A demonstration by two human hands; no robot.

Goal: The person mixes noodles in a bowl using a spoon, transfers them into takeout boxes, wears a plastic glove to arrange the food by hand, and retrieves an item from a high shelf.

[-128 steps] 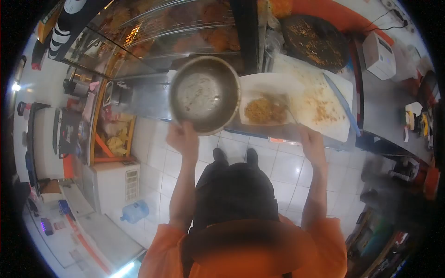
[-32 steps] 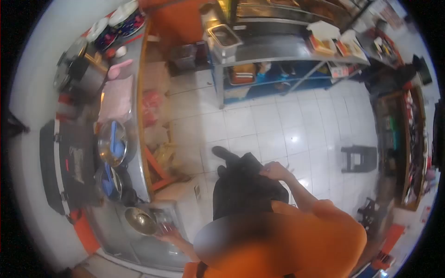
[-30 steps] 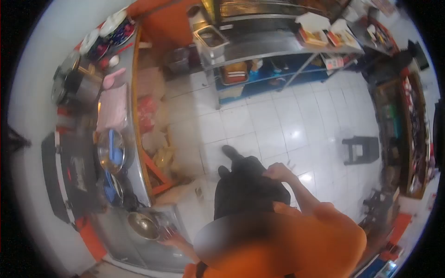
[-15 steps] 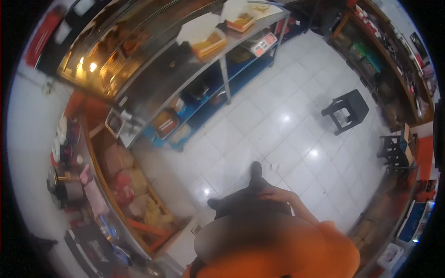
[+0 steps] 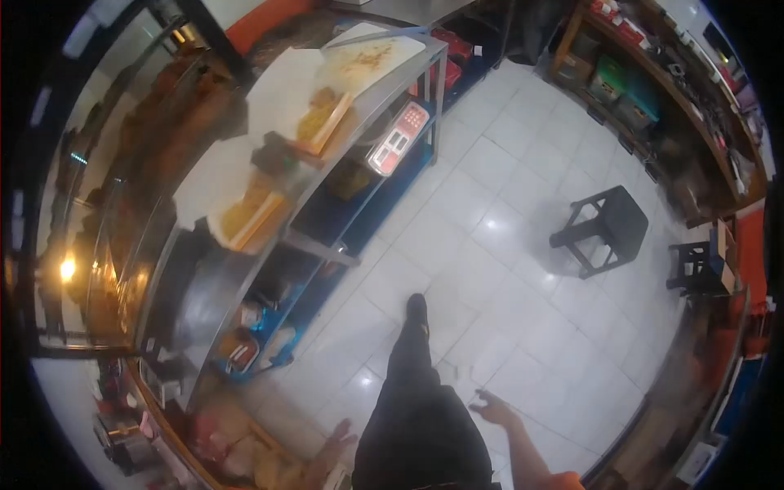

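Note:
My left hand (image 5: 337,438) hangs low beside my left leg, its fingers apart and holding nothing. On the other side, my right hand (image 5: 493,407) is held out over the tiled floor with loosely bent, spread fingers and nothing in it. Between them are my dark trousers (image 5: 416,416), one foot forward on the tiles. Neither hand touches the steel counter (image 5: 196,286) ahead on the left. On that counter stand a lidded food box (image 5: 249,216) and a second food box (image 5: 327,122), both with lids up and yellowish food inside. Behind them lies a stained white cutting board (image 5: 371,61).
A red and white scale (image 5: 398,139) sits by the counter edge, above a blue lower shelf (image 5: 302,306). A lit glass display case (image 5: 90,261) rises at left. A black stool (image 5: 608,229) stands on the floor at right, near wooden shelves (image 5: 653,122).
My view has moved forward and turned, bringing the counter and food boxes closer. My right hand has swung away from my thigh, and my left hand has come into view.

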